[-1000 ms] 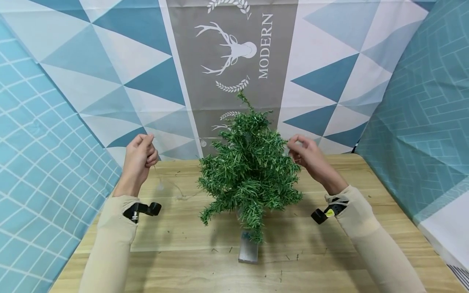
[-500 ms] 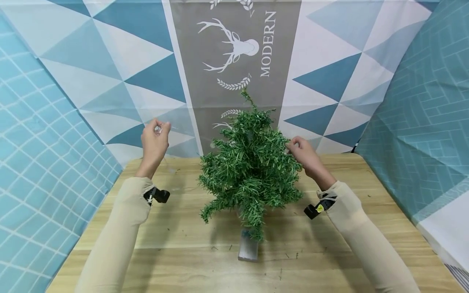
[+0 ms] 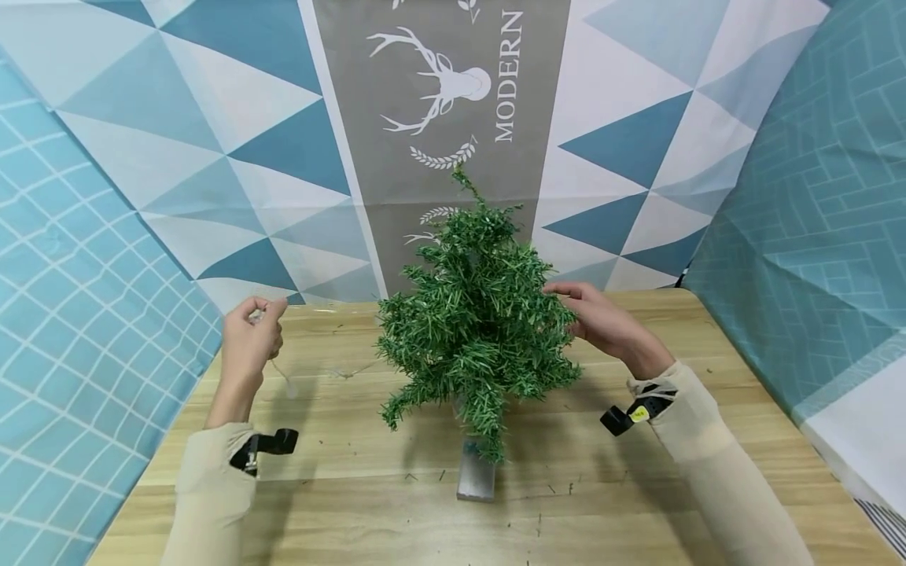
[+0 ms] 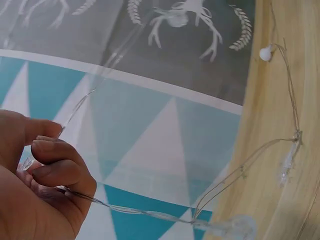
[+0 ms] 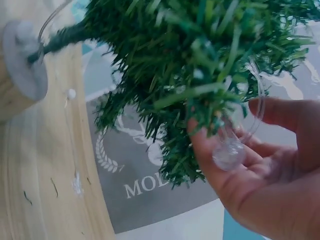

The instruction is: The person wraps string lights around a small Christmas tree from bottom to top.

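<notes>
A small green artificial Christmas tree (image 3: 481, 314) stands upright in the middle of the table. To its left, my left hand (image 3: 248, 338) holds the thin wire of clear string lights (image 4: 130, 212) between thumb and curled fingers. From that hand one strand runs up and another down towards a clear bulb (image 4: 240, 227). My right hand (image 3: 602, 322) is at the tree's right side, fingers extended among the branches, thumb apart from them. A loop of wire and a round clear bulb (image 5: 229, 154) lie against those fingers; foliage hides some fingertips.
A silvery block (image 3: 476, 475) lies in front of the tree. Bits of green needles are scattered on the wooden table (image 3: 354, 519). Slack light wire (image 4: 292, 100) lies on the tabletop at the left. A patterned cloth backdrop (image 3: 453, 79) rises behind.
My left hand rose and moved right, then came back down and left with the wire. The right hand's fingers have spread and reached further into the branches.
</notes>
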The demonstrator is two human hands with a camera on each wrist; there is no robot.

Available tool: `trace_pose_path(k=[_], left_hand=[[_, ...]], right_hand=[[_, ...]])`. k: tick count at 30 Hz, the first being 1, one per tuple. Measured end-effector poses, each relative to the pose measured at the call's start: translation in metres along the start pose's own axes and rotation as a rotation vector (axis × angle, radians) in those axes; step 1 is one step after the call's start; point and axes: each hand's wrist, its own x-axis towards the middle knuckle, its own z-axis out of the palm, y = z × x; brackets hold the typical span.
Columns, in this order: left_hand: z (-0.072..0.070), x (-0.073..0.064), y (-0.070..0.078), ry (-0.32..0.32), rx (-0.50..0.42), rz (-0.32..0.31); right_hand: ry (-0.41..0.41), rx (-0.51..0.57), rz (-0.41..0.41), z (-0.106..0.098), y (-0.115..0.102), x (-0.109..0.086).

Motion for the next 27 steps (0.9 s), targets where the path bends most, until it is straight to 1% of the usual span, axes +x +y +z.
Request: trace_pose_path(k=[2,5,6,9,12,13,15,17,19,22,24,26,27], left_hand=[[-0.003,-0.007,0.004,-0.017,-0.023,0.015],[-0.006,-0.017,0.017,-0.039,-0.03,0.042],[-0.008,-0.021,0.023,-0.046,-0.026,0.049],[-0.014,-0.03,0.041,-0.03,-0.044,0.065],[-0.019,-0.04,0.059,-0.01,-0.079,0.093],[-0.02,-0.044,0.063,-0.008,-0.09,0.106],[-0.02,-0.052,0.071,-0.032,-0.1,0.137],[-0.019,-0.059,0.077,-0.083,-0.098,0.168],[-0.017,-0.066,0.081,-0.157,-0.103,0.202],[-0.014,-0.075,0.085,-0.289,-0.095,0.236],[-0.012,-0.08,0.088,-0.382,-0.087,0.239],[-0.01,-0.082,0.089,-0.44,-0.088,0.252],[-0.008,-0.082,0.089,-0.449,-0.097,0.261]], right_hand=[[-0.017,0.035,-0.003,0.001,0.0,-0.003],[-0.052,0.032,-0.023,0.002,0.002,-0.008],[-0.058,0.007,-0.03,0.003,0.002,-0.011],[-0.049,-0.108,-0.057,0.004,0.001,-0.017],[-0.014,-0.222,-0.08,0.007,-0.001,-0.022],[-0.002,-0.236,-0.089,0.008,-0.001,-0.023],[0.028,-0.23,-0.102,0.01,-0.002,-0.025],[0.06,-0.212,-0.124,0.013,-0.003,-0.027],[0.098,-0.209,-0.148,0.015,-0.003,-0.03],[0.148,-0.262,-0.179,0.018,-0.003,-0.034],[0.176,-0.306,-0.186,0.02,-0.002,-0.037],[0.19,-0.346,-0.182,0.021,0.0,-0.039],[0.19,-0.361,-0.178,0.021,0.001,-0.039]])
